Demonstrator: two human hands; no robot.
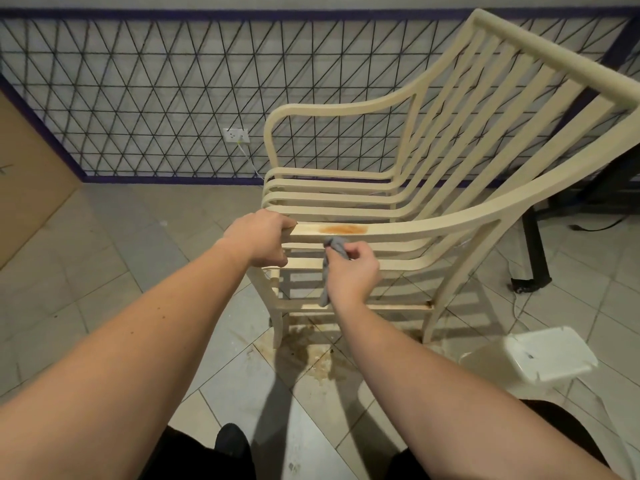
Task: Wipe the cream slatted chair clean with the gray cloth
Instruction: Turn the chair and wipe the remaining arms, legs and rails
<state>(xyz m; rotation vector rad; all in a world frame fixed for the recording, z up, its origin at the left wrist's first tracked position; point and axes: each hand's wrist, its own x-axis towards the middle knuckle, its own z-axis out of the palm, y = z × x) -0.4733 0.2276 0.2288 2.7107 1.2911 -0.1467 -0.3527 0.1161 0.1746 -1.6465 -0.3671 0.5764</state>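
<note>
The orange stain (343,229) lies lengthwise along the near armrest (398,227) of the cream slatted chair (450,140), just above the right grip (351,273), which pinches the gray cloth (335,245); the left grip (258,237) clasps the armrest's front end; no writing is readable.

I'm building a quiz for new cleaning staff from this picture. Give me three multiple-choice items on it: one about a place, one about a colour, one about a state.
1. Where is the stain?
A. on the near armrest
B. on the top rail
C. on the far armrest

2. What colour is the cloth?
A. red
B. gray
C. green

3. What is the left hand doing?
A. hanging free
B. holding the cloth
C. gripping the chair

Answers:
1 A, the orange patch lies on the armrest nearest the person.
2 B, the rag in the right hand is gray.
3 C, its fingers curl over the armrest's front end.
</note>
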